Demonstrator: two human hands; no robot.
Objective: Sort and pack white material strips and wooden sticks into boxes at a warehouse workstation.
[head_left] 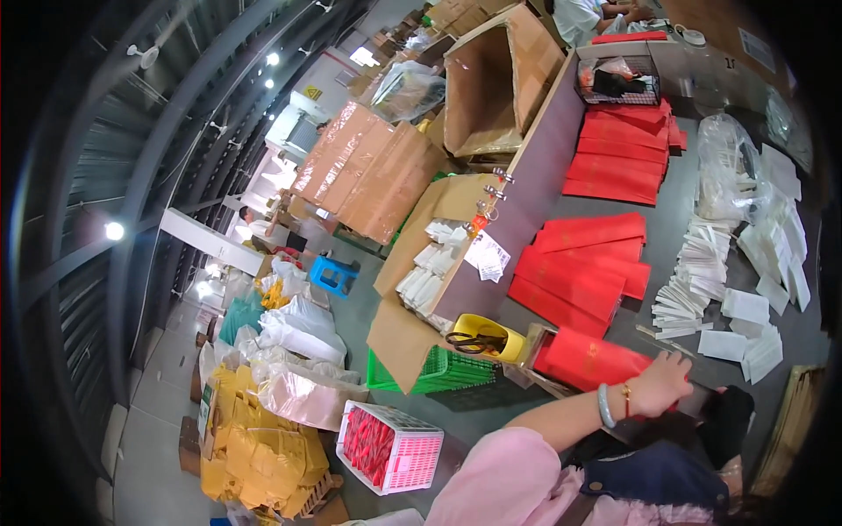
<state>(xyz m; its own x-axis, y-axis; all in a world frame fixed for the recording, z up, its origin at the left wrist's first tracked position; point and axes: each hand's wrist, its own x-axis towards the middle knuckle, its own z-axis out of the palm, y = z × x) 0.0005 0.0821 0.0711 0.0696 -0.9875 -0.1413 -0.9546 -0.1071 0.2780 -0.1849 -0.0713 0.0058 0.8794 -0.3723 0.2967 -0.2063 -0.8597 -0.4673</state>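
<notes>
My left hand (pixel 662 388), with a bangle and red cord at its wrist, curls its fingers over the right end of a long red paper envelope (pixel 592 359). That envelope lies at the table's near edge. Close by on the right, what looks like my right hand (pixel 728 422) is in a black glove; its fingers are hidden in the dark. Further out, red envelopes (pixel 579 272) lie fanned in an overlapping pile, with another layered pile (pixel 618 153) behind. White folded paper slips (pixel 693 276) are spread in a row to the right.
A yellow container (pixel 488 337) holding black-handled scissors (pixel 469 344) hangs at the table's left edge. Beyond the board stand cardboard cartons (pixel 368 171). A white basket (pixel 390 447) of red items sits on the floor. A wire basket (pixel 618 81) and clear plastic bags (pixel 728 162) are farther back.
</notes>
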